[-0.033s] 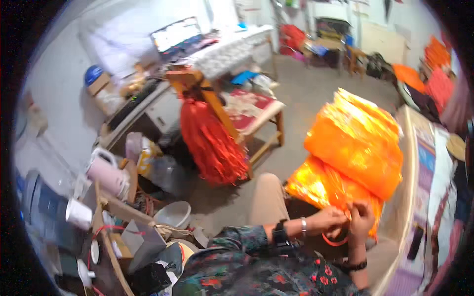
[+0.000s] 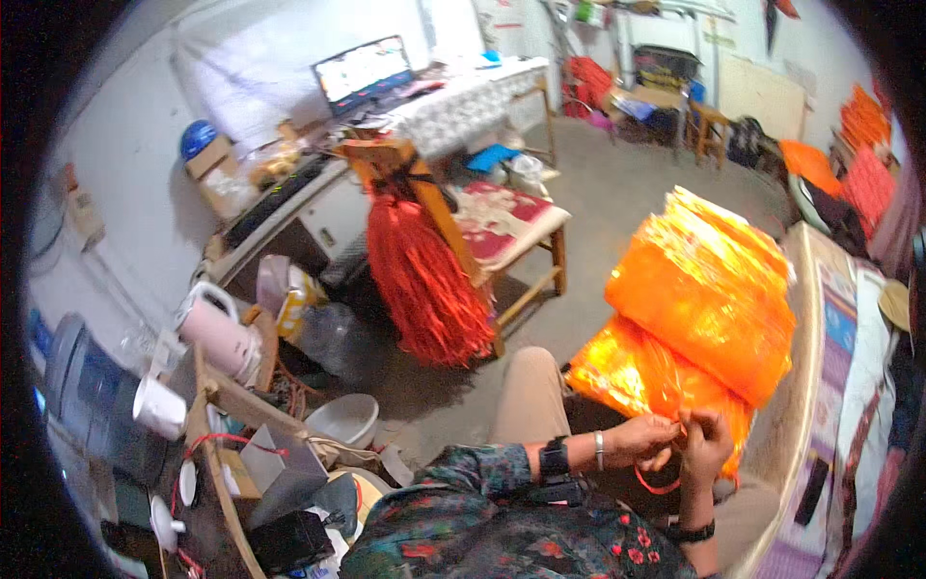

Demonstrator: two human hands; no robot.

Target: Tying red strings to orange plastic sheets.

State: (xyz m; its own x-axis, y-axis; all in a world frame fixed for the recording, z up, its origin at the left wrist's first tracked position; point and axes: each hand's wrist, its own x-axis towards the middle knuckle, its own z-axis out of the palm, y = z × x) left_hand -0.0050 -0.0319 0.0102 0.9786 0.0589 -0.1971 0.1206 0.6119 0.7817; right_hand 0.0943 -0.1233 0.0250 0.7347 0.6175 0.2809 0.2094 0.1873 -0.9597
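Between both hands [image 2: 675,442], a red cord [image 2: 654,482] hangs.

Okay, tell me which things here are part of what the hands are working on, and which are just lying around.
In use:
- left hand and right hand, fingertips together on a red cord
- shiny orange foil pieces stacked just behind the hands

Lying about:
- red tassel bundle hanging on a wooden stand
- pink kettle
- white mug
- white bowl on the floor
- cushioned bench
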